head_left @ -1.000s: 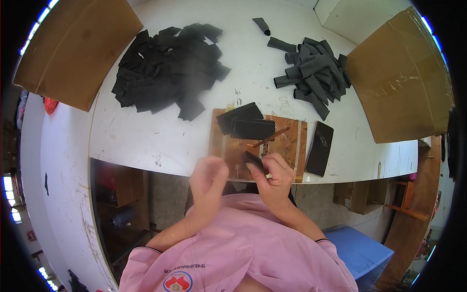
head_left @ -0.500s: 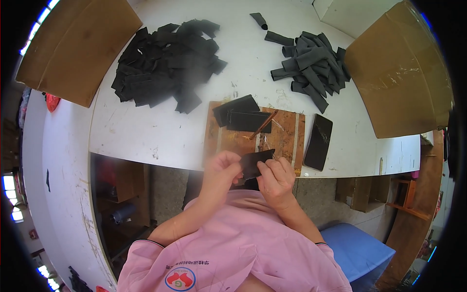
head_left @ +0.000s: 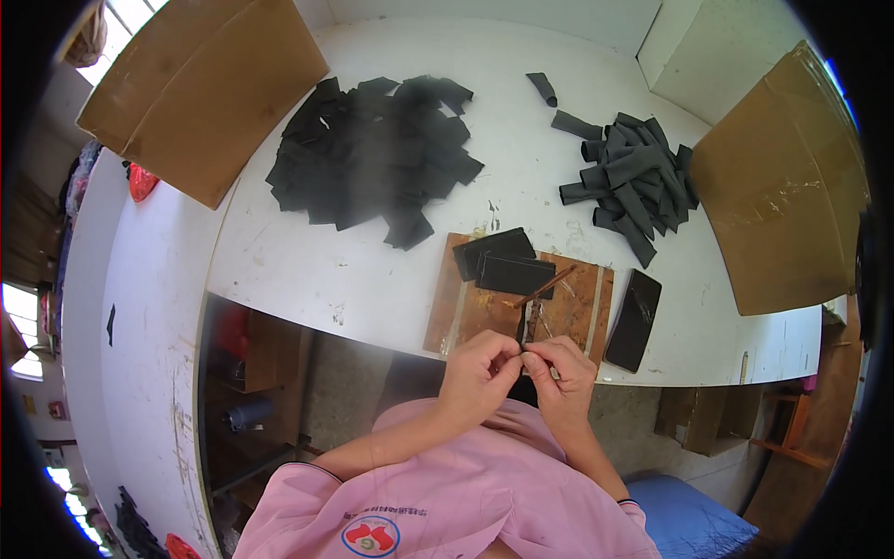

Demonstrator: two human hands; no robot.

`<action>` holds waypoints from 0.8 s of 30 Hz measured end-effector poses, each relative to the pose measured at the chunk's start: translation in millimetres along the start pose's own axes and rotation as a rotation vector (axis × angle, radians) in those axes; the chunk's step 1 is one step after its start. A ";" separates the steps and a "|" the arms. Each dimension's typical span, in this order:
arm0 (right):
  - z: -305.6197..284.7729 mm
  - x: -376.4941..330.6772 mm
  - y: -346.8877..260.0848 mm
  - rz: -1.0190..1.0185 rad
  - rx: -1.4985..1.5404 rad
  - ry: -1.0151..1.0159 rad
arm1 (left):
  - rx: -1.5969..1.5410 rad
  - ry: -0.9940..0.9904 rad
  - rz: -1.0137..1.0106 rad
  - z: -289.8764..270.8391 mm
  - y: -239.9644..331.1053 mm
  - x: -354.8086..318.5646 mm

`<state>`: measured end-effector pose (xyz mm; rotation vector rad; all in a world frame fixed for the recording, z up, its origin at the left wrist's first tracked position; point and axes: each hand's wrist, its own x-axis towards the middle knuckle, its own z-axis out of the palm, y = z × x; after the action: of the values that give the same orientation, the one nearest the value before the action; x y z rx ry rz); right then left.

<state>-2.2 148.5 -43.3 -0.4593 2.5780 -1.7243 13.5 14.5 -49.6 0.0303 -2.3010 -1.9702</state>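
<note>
Pinching a black cloth piece (head_left: 521, 326) with closed fingertips, my far-off left hand (head_left: 478, 377) and right hand (head_left: 564, 377) meet at the near edge of the brown board (head_left: 589, 312).

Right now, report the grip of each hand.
Left hand: closed, pinching a black fabric piece.
Right hand: closed, pinching the same black fabric piece.

Board (head_left: 589, 307) at the table's (head_left: 307, 279) near edge, piles beyond

Left pile (head_left: 372, 149) beside left carton (head_left: 205, 93), right pile (head_left: 644, 170) beside right carton (head_left: 782, 186). On the board, overlapping panels (head_left: 515, 278) and a stick (head_left: 560, 277); just right of it, a phone (head_left: 634, 321); at its near side, a strip (head_left: 521, 326) between left hand (head_left: 482, 370) and right hand (head_left: 563, 374).
</note>
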 end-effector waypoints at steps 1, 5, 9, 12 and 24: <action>2.2 1.9 2.6 -0.048 -0.058 0.032 | 0.100 0.045 0.086 2.0 0.8 0.4; 17.9 10.1 7.9 -0.290 -0.412 0.112 | 0.341 0.211 0.260 8.9 -14.9 -0.3; 28.4 15.5 20.6 -0.235 -0.407 0.176 | -0.177 0.203 -0.186 2.5 -14.0 10.4; 22.5 16.5 23.2 0.072 0.068 0.110 | -0.751 0.013 -0.468 -17.8 -9.0 17.4; 19.7 14.4 14.2 0.592 1.139 -0.235 | -0.180 0.158 -0.135 -8.3 -1.2 16.2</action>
<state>-16.0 132.2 -61.6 0.1354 1.0554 -2.2483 -1.9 4.7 -48.3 0.3216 -2.0666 -2.1457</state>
